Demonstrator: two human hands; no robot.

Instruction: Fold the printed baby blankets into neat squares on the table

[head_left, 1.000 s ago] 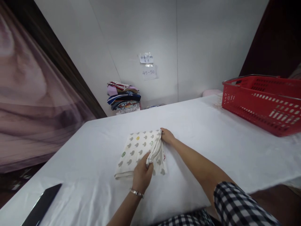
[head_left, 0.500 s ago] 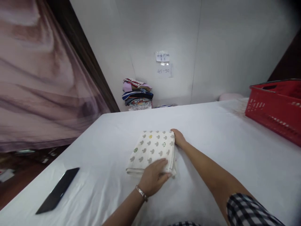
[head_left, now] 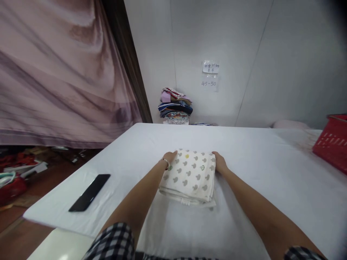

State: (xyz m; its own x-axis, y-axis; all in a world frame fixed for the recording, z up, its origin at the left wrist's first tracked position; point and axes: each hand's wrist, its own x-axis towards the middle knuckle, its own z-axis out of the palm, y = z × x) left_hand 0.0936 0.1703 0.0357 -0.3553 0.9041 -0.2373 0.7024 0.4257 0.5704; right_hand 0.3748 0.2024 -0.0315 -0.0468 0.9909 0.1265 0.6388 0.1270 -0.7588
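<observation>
A folded white cloth (head_left: 191, 175) with grey mushroom-like prints and a few green and yellow ones lies on the white-covered table in front of me. My left hand (head_left: 170, 157), a bracelet at its wrist, grips the far left corner of the cloth. At the far right corner my right hand (head_left: 220, 163) holds the cloth's edge, its fingers partly hidden. The layered folds of the cloth face me at its near edge.
A flat black object like a phone (head_left: 90, 193) lies on the table (head_left: 130, 151) at left. A red basket (head_left: 332, 142) stands at the right. Folded fabrics (head_left: 175, 106) are stacked beyond the far edge, below paper signs (head_left: 210, 76). A pink curtain (head_left: 62, 72) hangs at left.
My left hand has moved from the cloth's near edge to its far left corner. The right hand stays at the far right corner. The view has turned left.
</observation>
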